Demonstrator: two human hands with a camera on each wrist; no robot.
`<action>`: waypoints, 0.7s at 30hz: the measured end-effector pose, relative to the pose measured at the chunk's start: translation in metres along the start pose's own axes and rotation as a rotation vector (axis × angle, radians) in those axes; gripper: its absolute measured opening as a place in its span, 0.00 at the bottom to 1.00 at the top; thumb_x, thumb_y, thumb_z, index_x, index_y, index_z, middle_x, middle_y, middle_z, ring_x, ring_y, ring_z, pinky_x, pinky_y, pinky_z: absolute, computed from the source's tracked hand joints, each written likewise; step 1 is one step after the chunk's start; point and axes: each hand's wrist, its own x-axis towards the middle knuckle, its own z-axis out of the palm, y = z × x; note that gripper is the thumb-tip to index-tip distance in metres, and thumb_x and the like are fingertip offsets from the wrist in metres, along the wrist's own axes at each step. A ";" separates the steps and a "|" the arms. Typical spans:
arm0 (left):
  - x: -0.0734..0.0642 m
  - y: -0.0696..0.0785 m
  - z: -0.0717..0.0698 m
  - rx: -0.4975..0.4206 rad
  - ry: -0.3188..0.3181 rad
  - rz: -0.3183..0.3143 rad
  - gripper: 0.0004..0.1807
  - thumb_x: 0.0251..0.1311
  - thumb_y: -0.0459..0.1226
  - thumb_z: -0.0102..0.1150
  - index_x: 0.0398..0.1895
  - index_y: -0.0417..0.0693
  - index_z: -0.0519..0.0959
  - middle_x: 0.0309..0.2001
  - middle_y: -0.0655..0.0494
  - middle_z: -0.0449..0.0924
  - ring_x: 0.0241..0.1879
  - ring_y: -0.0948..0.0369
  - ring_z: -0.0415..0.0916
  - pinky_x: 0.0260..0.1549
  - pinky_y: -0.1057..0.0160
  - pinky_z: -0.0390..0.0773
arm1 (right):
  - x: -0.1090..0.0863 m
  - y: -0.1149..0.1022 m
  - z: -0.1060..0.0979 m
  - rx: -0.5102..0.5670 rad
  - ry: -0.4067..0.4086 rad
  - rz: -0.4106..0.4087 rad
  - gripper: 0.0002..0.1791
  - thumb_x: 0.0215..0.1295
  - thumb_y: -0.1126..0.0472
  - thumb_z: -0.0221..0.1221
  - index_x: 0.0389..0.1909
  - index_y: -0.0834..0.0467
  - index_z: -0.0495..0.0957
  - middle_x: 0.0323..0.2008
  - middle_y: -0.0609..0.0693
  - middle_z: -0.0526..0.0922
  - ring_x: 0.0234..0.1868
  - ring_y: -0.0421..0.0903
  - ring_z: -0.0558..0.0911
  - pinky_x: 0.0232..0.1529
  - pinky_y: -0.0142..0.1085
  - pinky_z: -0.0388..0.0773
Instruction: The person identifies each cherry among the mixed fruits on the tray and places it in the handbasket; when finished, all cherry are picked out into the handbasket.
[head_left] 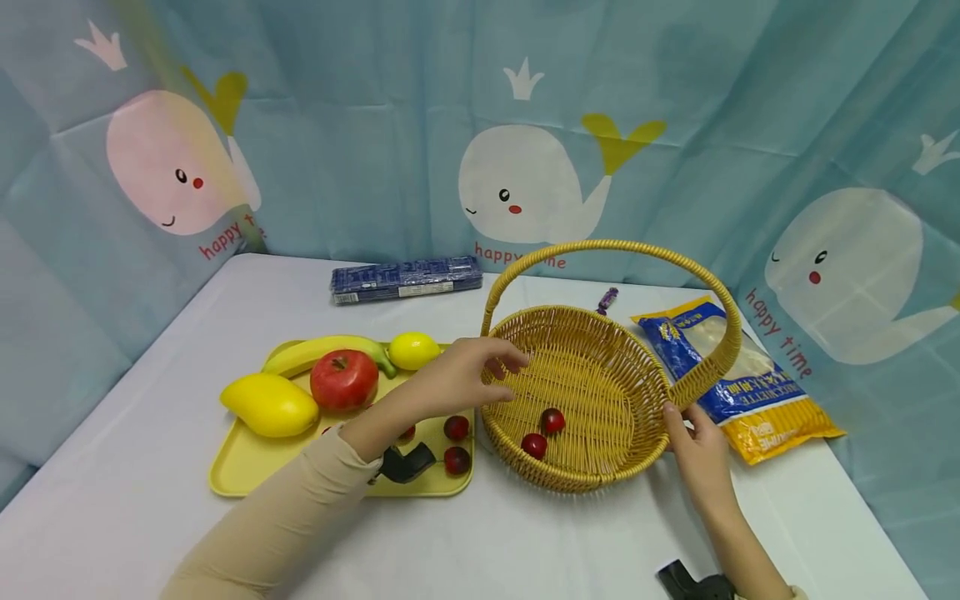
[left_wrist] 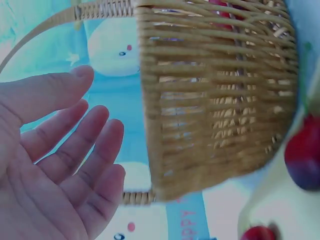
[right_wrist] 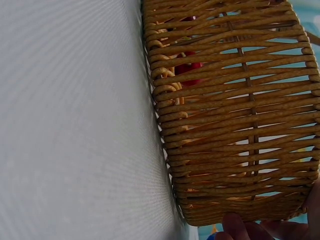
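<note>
A round wicker basket with a tall arched handle stands on the table, two dark red cherries lying inside it. My right hand grips the basket at its right rim, thumb by the foot of the handle. In the right wrist view, fingertips press against the woven wall. My left hand is over the basket's left rim, holding nothing, fingers loosely bent and apart. Below its forearm is a yellow tray, where more cherries sit near the right edge.
On the tray also lie a mango, a red apple, a banana and a lemon. Behind are a blue packet and a purple wrapped candy. A blue and yellow bag lies right of the basket.
</note>
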 end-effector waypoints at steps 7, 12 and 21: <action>-0.032 -0.013 -0.011 -0.048 0.063 -0.009 0.18 0.52 0.36 0.65 0.48 0.50 0.77 0.44 0.61 0.78 0.42 0.60 0.74 0.43 0.58 0.75 | 0.000 0.000 -0.001 0.013 0.010 -0.010 0.21 0.71 0.54 0.44 0.53 0.66 0.70 0.37 0.54 0.73 0.30 0.30 0.78 0.28 0.26 0.77; -0.053 -0.028 -0.013 -0.083 0.090 -0.027 0.16 0.52 0.36 0.66 0.46 0.50 0.78 0.42 0.61 0.78 0.42 0.57 0.75 0.42 0.53 0.74 | 0.003 0.000 0.000 -0.006 0.017 -0.007 0.22 0.72 0.52 0.44 0.54 0.65 0.70 0.38 0.54 0.73 0.30 0.30 0.78 0.28 0.26 0.77; -0.069 -0.047 0.006 -0.140 0.014 -0.084 0.15 0.50 0.33 0.66 0.44 0.47 0.79 0.40 0.56 0.80 0.40 0.57 0.76 0.38 0.60 0.76 | 0.001 0.001 0.001 0.012 0.020 0.015 0.21 0.71 0.54 0.44 0.55 0.67 0.69 0.38 0.54 0.72 0.30 0.30 0.78 0.28 0.25 0.77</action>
